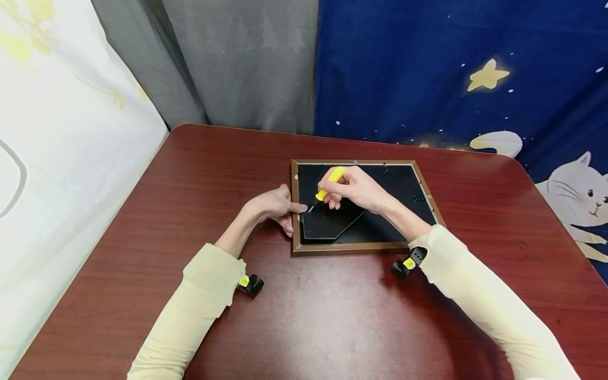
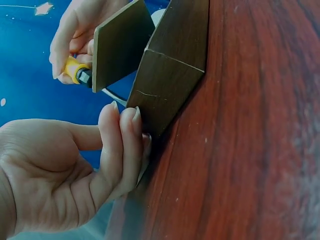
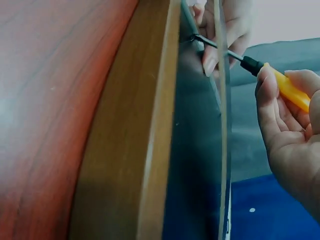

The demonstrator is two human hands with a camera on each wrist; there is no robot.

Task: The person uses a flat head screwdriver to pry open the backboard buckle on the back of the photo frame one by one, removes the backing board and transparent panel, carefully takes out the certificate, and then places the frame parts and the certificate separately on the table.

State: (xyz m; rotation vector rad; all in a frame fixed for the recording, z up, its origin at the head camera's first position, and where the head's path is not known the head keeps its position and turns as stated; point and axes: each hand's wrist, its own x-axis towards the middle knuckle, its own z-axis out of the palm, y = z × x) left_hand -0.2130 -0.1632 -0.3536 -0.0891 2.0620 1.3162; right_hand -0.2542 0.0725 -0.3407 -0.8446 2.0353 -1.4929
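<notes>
A picture frame [image 1: 361, 247] with a brown wooden border lies on its face, its black backing [image 1: 399, 211] upward. From the backing a black easel stand [image 1: 328, 227] rises at a slant, seen edge-on in the right wrist view. My right hand [image 1: 358, 187] grips a screwdriver [image 1: 337, 173] by its yellow handle. The shaft slants down past the stand, its tip close to the inner left edge of the border. At that left edge my left hand [image 1: 275, 205] holds the frame, thumb over the border near the tip, fingers [image 2: 120, 150] bent against the outer side.
The reddish-brown wooden table [image 1: 218, 169] reaches past the frame on every side. Behind it hang a grey curtain [image 1: 247, 63] and a blue cloth [image 1: 404, 68] with stars and a cat. White cloth [image 1: 57, 132] hangs along the left edge.
</notes>
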